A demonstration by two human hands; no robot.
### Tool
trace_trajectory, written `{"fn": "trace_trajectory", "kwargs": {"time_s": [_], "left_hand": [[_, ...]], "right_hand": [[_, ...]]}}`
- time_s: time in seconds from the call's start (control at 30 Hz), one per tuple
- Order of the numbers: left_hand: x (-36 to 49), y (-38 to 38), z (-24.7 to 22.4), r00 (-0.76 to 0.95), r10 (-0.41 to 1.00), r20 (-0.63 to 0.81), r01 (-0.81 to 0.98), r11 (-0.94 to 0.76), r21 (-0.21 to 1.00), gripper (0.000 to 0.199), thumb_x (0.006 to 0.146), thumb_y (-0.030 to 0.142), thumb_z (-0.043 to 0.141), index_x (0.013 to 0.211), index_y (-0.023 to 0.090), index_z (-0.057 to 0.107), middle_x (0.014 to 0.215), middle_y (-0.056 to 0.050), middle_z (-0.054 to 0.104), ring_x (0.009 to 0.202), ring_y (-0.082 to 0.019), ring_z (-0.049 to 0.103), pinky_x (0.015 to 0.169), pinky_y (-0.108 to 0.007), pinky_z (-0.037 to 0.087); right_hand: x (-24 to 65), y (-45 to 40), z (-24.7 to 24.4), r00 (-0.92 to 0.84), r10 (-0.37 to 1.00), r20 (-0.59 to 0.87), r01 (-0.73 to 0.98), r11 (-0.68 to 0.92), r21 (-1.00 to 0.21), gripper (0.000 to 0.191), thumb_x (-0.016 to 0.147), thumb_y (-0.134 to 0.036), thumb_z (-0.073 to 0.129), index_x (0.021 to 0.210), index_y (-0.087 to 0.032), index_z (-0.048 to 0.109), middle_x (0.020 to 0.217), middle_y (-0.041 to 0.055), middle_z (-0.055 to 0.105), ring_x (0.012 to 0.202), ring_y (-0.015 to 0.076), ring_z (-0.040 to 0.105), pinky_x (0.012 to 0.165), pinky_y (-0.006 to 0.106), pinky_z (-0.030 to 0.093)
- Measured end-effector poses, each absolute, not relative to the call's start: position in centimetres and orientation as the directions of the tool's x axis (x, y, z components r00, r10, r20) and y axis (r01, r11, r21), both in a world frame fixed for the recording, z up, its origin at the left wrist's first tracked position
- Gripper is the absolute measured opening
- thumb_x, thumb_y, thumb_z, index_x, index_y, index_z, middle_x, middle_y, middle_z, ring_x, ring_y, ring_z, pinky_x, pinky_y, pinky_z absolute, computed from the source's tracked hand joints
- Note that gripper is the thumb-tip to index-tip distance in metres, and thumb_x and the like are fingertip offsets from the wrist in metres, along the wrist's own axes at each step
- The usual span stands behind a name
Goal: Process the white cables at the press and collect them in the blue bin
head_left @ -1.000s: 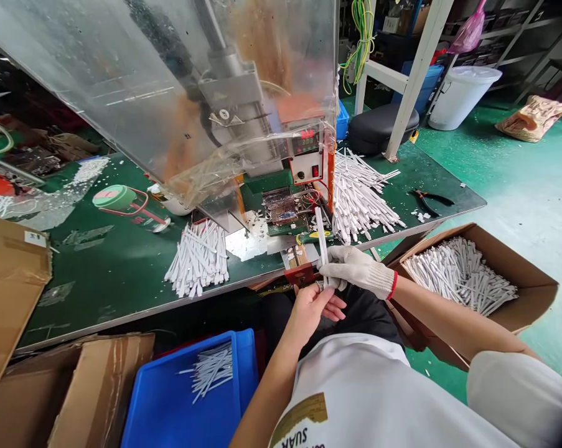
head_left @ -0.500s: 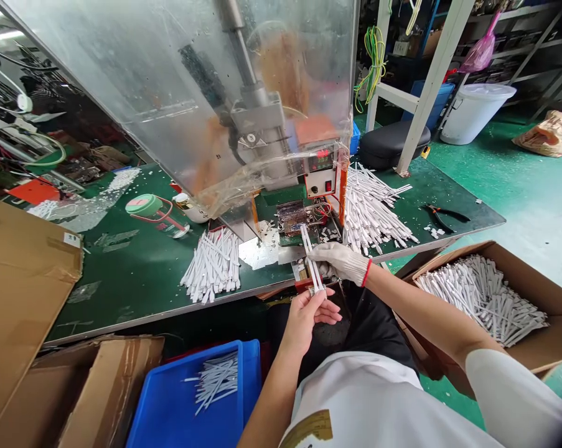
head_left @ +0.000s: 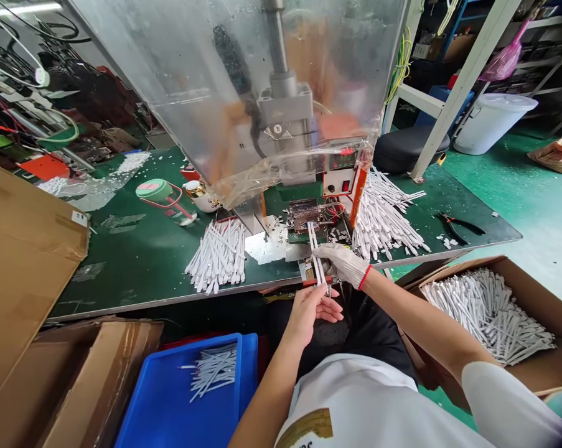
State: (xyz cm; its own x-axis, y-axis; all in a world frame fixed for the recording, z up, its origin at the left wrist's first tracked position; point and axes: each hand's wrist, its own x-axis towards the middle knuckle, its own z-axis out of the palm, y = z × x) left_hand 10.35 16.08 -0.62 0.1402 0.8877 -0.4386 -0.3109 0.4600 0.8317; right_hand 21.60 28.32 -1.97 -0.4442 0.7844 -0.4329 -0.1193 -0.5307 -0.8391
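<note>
My right hand (head_left: 341, 263) wears a white knit glove with a red cuff and pinches a pair of narrow white plastic strips (head_left: 316, 258), held upright just in front of the press bed. My bare left hand (head_left: 309, 314) sits below the glove, its fingertips at the strips' lower end. I cannot tell whether it grips them. Behind the strips stands a heat press (head_left: 285, 109) inside a clear plastic shield, with a red digital controller (head_left: 341, 180) at its right. Its bed (head_left: 306, 218) is partly hidden behind the strips.
White strips lie in piles on the green workbench (head_left: 131, 267), left (head_left: 218, 255) and right (head_left: 383, 221) of the press. Pliers (head_left: 458, 227) lie at right. A cardboard box (head_left: 488, 314) of strips stands at lower right, a blue tray (head_left: 187, 392) at lower left.
The view has swung, shifting the press and bench to the right. The strips have turned from edge-on and tilted to upright, now showing as two parallel pieces.
</note>
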Motion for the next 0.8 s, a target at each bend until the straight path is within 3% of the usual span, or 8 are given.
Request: {"fn": "trace_trajectory", "kwargs": {"time_s": [0.33,0.53,0.8], "left_hand": [[10.4,16.0,-0.8,0.143,0.887,-0.439,-0.325,0.461,0.826,0.049,0.078,0.056,0.067,0.084,0.008,0.071,0.062,-0.01,0.072,0.054,-0.021,0.07,0.049,-0.025,0.053],[10.8,16.2,-0.4,0.138,0.87,-0.472,-0.321,0.491,0.81,0.061,0.079,0.066,0.062,0.096,0.008,0.071,0.065,-0.01,0.072,0.055,-0.021,0.071,0.049,-0.025,0.053],[11.0,16.4,-0.4,0.121,0.89,-0.439,-0.308,0.454,0.836,0.064,0.077,0.07,0.061,0.085,0.008,0.069,0.064,-0.011,0.072,0.055,-0.021,0.071,0.05,-0.026,0.053]], "right_hand": [[21.7,28.2,-1.4,-0.427,0.791,-0.437,-0.131,-0.533,-0.836,0.024,0.07,-0.03,0.076,0.074,-0.016,0.056,0.057,-0.0022,0.054,0.041,0.0056,0.041,0.033,0.015,0.029],[20.9,29.4,-1.3,-0.401,0.825,-0.398,-0.165,-0.492,-0.855,0.02,0.078,-0.033,0.072,0.081,-0.015,0.064,0.067,0.003,0.062,0.047,0.0095,0.051,0.038,0.019,0.04],[18.7,31.2,-0.9,-0.344,0.868,-0.357,-0.252,-0.452,-0.856,0.024,0.089,-0.034,0.06,0.078,-0.014,0.064,0.066,0.0064,0.064,0.052,0.0148,0.056,0.046,0.026,0.048]]}}
